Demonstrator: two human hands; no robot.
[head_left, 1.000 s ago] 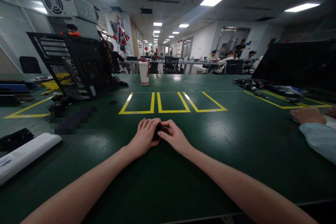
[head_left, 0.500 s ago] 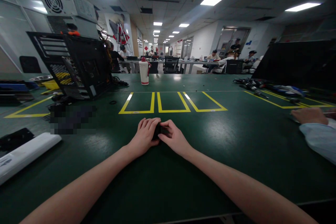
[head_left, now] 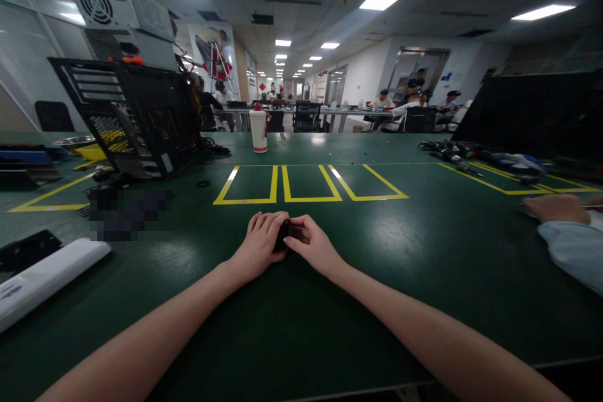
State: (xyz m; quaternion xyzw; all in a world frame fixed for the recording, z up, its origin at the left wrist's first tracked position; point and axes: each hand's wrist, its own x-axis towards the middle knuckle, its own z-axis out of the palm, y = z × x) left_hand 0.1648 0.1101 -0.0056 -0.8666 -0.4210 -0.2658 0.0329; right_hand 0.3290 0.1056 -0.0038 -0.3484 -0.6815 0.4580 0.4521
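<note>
Left hand [head_left: 258, 242]: fingers curled over a small black object [head_left: 282, 235], thumb under its near side, closed on it. Right hand [head_left: 316, 246]: thumb and index partly open, tips at the object's right side; can't tell if they grip it or only touch. Object sits between the hands, low over the middle of the counter [head_left: 292, 339], mostly covered, so can't tell what it is or if it rests on the surface.

Just beyond the hands: three yellow tape outlines [head_left: 312, 199] side by side. Farther, slightly left: white cup [head_left: 259, 130] with red top, upright. Black ring [head_left: 203, 183] left of the outlines. Far left: black computer case [head_left: 164, 119], metal box with fan grille [head_left: 117, 9] above it. Near left: long white bar [head_left: 51, 279]. Far right: cables [head_left: 452, 151] by a big dark panel [head_left: 532, 113]. Right edge: another person's hand [head_left: 558, 207], pale blue sleeve.
</note>
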